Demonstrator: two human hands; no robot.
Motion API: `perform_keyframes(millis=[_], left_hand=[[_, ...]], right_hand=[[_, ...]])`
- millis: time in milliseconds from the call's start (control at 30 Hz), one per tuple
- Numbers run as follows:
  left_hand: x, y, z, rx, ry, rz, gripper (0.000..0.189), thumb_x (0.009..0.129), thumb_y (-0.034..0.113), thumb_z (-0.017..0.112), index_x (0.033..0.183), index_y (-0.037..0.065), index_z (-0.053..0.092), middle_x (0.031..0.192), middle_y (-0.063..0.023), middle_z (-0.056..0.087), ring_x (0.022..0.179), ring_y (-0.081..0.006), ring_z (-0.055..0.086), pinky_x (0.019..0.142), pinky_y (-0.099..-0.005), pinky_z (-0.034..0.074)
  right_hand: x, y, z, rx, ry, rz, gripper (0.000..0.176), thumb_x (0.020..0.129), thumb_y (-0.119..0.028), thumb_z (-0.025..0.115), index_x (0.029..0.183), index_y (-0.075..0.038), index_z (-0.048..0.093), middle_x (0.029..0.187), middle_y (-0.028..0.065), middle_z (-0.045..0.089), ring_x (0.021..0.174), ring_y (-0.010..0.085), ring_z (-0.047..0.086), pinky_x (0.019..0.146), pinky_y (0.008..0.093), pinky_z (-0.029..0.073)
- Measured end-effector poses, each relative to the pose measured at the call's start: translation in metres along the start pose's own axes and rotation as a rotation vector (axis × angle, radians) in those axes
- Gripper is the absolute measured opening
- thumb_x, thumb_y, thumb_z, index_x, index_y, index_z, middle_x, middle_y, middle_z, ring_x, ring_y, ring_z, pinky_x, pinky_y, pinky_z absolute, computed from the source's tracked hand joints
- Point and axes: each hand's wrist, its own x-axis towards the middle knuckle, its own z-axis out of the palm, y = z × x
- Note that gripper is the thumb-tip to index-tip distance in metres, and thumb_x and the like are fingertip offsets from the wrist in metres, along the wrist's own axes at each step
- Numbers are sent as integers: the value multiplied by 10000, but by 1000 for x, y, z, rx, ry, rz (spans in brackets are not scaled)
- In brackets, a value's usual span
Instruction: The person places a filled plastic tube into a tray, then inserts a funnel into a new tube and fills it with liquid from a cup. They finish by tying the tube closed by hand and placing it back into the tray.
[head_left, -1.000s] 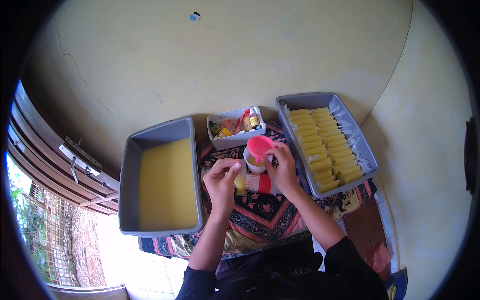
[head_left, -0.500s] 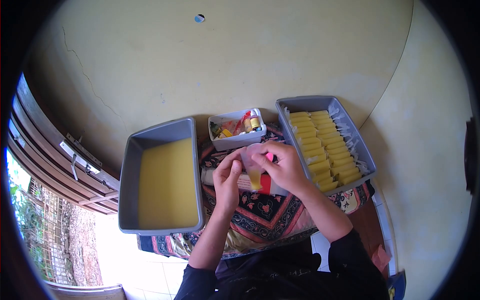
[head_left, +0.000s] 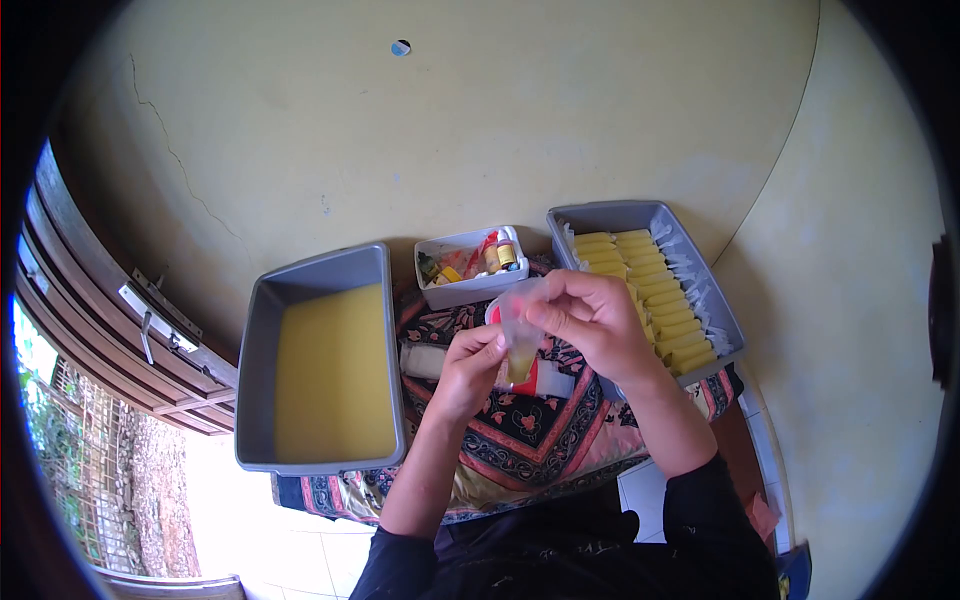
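Since 1 s earlier, the pink cup had left the right hand (head_left: 590, 325) and the bag (head_left: 521, 350) had risen above the cloth (head_left: 530, 430). The right hand pinched the bag's top, fingers closed on it. The left hand (head_left: 468, 370) pinched its side. Yellow liquid sat in the bag's bottom, between the liquid tray (head_left: 392, 330) and the packs tray (head_left: 705, 275).

A: Left tray (head_left: 260, 335)?
B: Grey, its liquid (head_left: 335, 370) yellow.
A: Right tray (head_left: 605, 215)?
B: Grey, packets (head_left: 660, 300) yellow.
A: Bag (head_left: 521, 350)?
B: Clear, yellow at the bottom.
A: Cloth (head_left: 530, 430)?
B: Red, black, cream, floral.
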Motion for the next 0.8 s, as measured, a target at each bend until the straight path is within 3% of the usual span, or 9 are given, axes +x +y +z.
perform_keyframes(millis=[233, 333, 400, 500, 567, 633, 700, 733, 800], left_hand=[[2, -2, -4, -97, -325, -75, 369, 930, 274, 588, 1116, -41, 640, 1004, -158, 672, 973, -221, 621, 888, -335, 460], [0, 0, 0, -131, -332, -53, 363, 949, 293, 564, 1081, -35, 646, 976, -149, 674, 980, -222, 620, 864, -329, 464], [-3, 2, 0, -33, -283, -60, 358, 964, 302, 543, 1056, -28, 648, 963, -134, 672, 959, -201, 613, 848, -318, 460], [-7, 8, -2, 210, -188, -115, 352, 993, 304, 497, 1008, -15, 645, 942, -104, 666, 914, -159, 588, 815, -295, 449], [-9, 11, 1, 354, -136, -164, 350, 1008, 297, 471, 985, -9, 640, 934, -88, 662, 891, -139, 571, 797, -284, 442], [-8, 12, 8, 492, -28, -106, 324, 1008, 273, 467, 831, 29, 585, 960, -93, 658, 862, -132, 562, 776, -292, 430], [-8, 11, 11, 489, 40, -146, 327, 1011, 269, 459, 812, 36, 572, 956, -85, 653, 848, -118, 544, 757, -281, 417], [-8, 12, 12, 485, 105, -182, 332, 1015, 265, 451, 793, 42, 558, 951, -77, 647, 834, -104, 526, 738, -270, 405], [-9, 13, 10, 454, 148, -243, 329, 1016, 257, 445, 795, 42, 561, 920, -56, 627, 825, -97, 515, 742, -259, 394]], right_hand=[[-10, -7, -1, 78, -82, 205, 113, 913, -89, 646, 876, 17, 627, 678, 10, 579, 539, 64, 546, 485, 210, 434], [-12, -5, -3, 129, -90, 281, 110, 916, -81, 636, 876, 22, 630, 687, 21, 599, 537, 69, 569, 508, 210, 447], [-12, 0, -8, 50, -111, 230, 79, 923, -24, 594, 889, 45, 611, 792, 65, 639, 673, 105, 629, 584, 230, 510], [-11, 28, -19, -211, -48, 81, 106, 921, -65, 612, 878, 30, 630, 724, 42, 638, 650, 87, 634, 585, 217, 491], [-11, 35, -22, -161, 10, 142, 112, 920, -77, 617, 888, 30, 628, 741, 42, 646, 677, 86, 634, 617, 223, 500], [-11, 44, -25, -110, 66, 204, 121, 919, -89, 622, 898, 30, 626, 759, 42, 653, 703, 85, 635, 649, 229, 508], [-9, 53, -27, -141, 106, 94, 162, 900, -69, 613, 1034, 21, 628, 943, 113, 673, 855, 154, 659, 782, 297, 525], [-11, 48, -25, -141, 104, 92, 162, 900, -69, 613, 1034, 21, 628, 943, 113, 673, 855, 154, 659, 782, 297, 525], [-15, 32, -19, -617, 104, -234, 329, 854, -26, 604, 1182, -41, 603, 1254, 199, 558, 1134, 278, 581, 944, 393, 480]])
